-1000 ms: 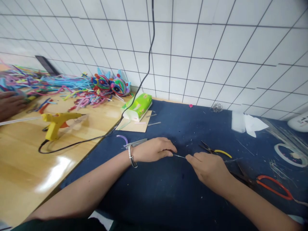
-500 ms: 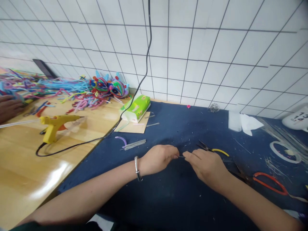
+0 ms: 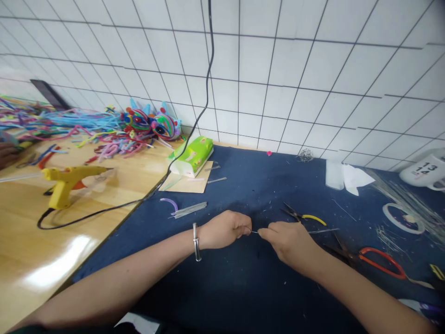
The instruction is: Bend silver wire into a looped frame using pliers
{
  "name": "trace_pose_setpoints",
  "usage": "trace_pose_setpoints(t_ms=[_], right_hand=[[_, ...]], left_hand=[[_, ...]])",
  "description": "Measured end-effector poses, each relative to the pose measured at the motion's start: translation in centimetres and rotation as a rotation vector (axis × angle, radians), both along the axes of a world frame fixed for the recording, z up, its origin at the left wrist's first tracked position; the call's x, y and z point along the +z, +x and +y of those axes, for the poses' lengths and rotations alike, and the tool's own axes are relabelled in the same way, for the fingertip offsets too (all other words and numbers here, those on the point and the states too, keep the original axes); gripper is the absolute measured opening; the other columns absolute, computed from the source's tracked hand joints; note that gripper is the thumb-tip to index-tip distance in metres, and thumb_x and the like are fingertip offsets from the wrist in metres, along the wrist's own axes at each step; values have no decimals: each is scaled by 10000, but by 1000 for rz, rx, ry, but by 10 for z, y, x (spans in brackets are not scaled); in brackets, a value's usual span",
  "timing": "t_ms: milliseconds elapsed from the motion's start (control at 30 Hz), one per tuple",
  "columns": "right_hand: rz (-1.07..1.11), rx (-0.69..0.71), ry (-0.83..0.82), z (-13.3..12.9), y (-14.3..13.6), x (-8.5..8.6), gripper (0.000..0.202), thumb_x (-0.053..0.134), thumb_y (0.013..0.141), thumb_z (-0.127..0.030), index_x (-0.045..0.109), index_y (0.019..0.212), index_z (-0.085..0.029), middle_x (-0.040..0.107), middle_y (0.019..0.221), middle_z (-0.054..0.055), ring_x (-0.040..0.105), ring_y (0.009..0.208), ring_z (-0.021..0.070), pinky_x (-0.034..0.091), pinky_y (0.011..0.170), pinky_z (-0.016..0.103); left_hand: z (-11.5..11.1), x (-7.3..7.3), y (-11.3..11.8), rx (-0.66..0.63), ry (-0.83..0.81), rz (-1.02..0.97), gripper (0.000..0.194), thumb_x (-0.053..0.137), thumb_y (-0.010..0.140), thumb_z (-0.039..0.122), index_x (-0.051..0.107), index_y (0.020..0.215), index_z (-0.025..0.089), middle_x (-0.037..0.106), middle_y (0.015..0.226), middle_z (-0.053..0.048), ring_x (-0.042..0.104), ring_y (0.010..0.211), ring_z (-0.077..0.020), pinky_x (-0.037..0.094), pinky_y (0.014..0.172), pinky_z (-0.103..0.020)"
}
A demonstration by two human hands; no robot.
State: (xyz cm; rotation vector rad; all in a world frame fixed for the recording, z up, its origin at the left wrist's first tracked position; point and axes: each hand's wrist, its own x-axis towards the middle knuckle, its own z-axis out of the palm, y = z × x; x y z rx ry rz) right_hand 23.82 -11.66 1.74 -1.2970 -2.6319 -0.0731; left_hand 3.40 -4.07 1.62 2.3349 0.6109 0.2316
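Note:
Between my two hands runs a short, thin piece of wire, pinched at both sides. My left hand, with a silver bangle at the wrist, is closed on its left end. From the right, my right hand grips the same wire, thumb and fingers pressed together; most of the wire is hidden by the fingers. Just beyond my right hand lie pliers with a yellow handle. Orange-handled scissors rest to its right. A bundle of cut wires and a purple curved strip lie beyond my left wrist.
A yellow glue gun stands on the wooden table at left, its cord crossing toward a green tissue pack. Colourful pipe cleaners pile up behind, near another person's hand. Long wires and a white mug are at right.
The view has shifted slightly, so most things sit a little further left. My hands stay close together on the wire, with a slightly wider gap between them. The other person's hand has drawn leftward.

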Motion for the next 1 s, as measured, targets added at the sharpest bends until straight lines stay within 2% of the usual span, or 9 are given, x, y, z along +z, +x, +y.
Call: trace_pose_setpoints(t_ms=[133,233,333,433,833,1000], right_hand=[[78,-4,-26,3,5,-4,256,420,820,-96,606,951,-212,573,663,-13,512,636,95,322,569,214],[130,-57,-68,7,9,-3,221,430,845,-164,617,948,-221,611,700,-6,547,656,100,357,597,209],[202,-137,-166,11,10,2,193,448,851,-228,622,935,-236,646,768,-11,579,684,104,393,628,213],[244,-199,-265,14,11,6,175,465,839,-227,629,897,-248,659,784,-27,596,711,113,412,651,225],[293,-266,-448,20,20,10,184,455,826,-235,639,826,-242,651,730,-29,580,670,117,387,620,219],[248,-315,-431,24,26,8,174,456,820,-250,629,797,-246,648,727,-32,575,685,125,373,634,225]], left_hand=[[3,0,-1,0,12,-28,210,402,737,22,560,754,160,562,696,24,497,654,-93,386,621,-198],[4,0,-2,4,23,-51,220,388,745,20,555,764,162,559,704,24,494,656,-91,386,636,-203],[4,0,-2,10,59,-66,226,381,744,14,553,771,158,561,721,18,491,675,-96,383,655,-212],[3,-1,-1,27,81,-65,205,376,776,48,551,762,155,555,708,13,485,668,-100,380,647,-216],[15,-10,-4,73,-4,-72,196,384,785,87,557,726,157,529,669,28,472,626,-88,363,609,-195],[22,-16,-7,105,-88,-60,207,370,825,151,561,747,155,504,638,31,456,582,-82,353,567,-189]])
